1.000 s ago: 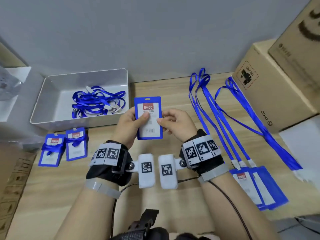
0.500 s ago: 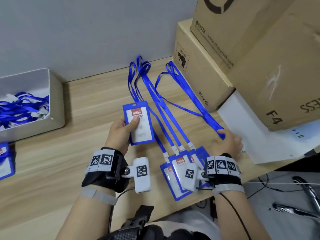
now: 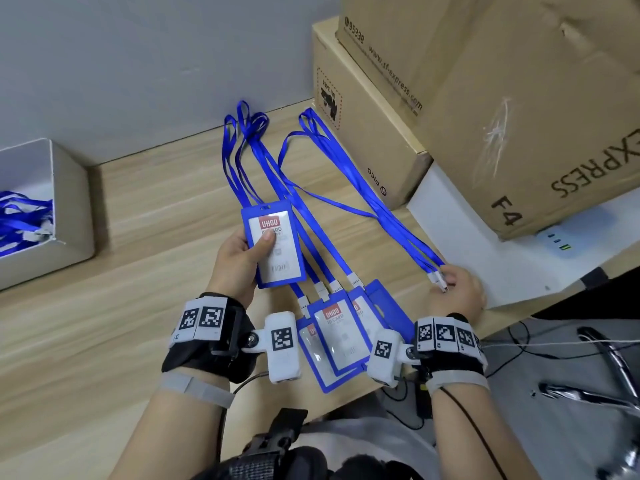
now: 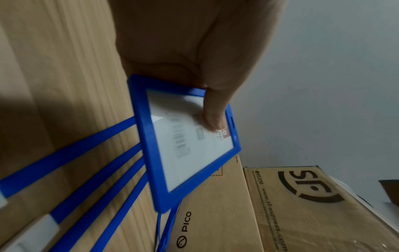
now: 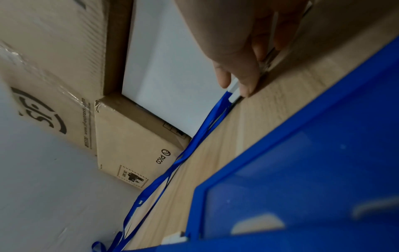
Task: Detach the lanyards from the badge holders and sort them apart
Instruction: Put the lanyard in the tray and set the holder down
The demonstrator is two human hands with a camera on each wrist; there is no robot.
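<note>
My left hand (image 3: 242,258) holds a loose blue badge holder (image 3: 273,244) with a white UHOO card, thumb pressed on its front (image 4: 212,117); no lanyard hangs from it. My right hand (image 3: 453,289) pinches the white clip end (image 3: 437,279) of a detached blue lanyard (image 3: 363,188) at the table's right side; the right wrist view shows the fingertips (image 5: 248,88) closed on the clip (image 5: 234,93). Between the hands lies a fanned pile of blue badge holders (image 3: 341,337), still clipped to several lanyards (image 3: 249,161) that stretch toward the wall.
A grey-white bin (image 3: 74,202) at the left holds loose blue lanyards (image 3: 20,220). Stacked cardboard boxes (image 3: 485,98) and a white box (image 3: 485,258) crowd the right. The wooden table's front edge (image 3: 398,382) runs just below the badge pile; cables lie on the floor beyond it.
The head turned right, so the bin slid to the left edge. My right hand let go of the held badge holder, reached right and took the clip end of the detached lanyard.
</note>
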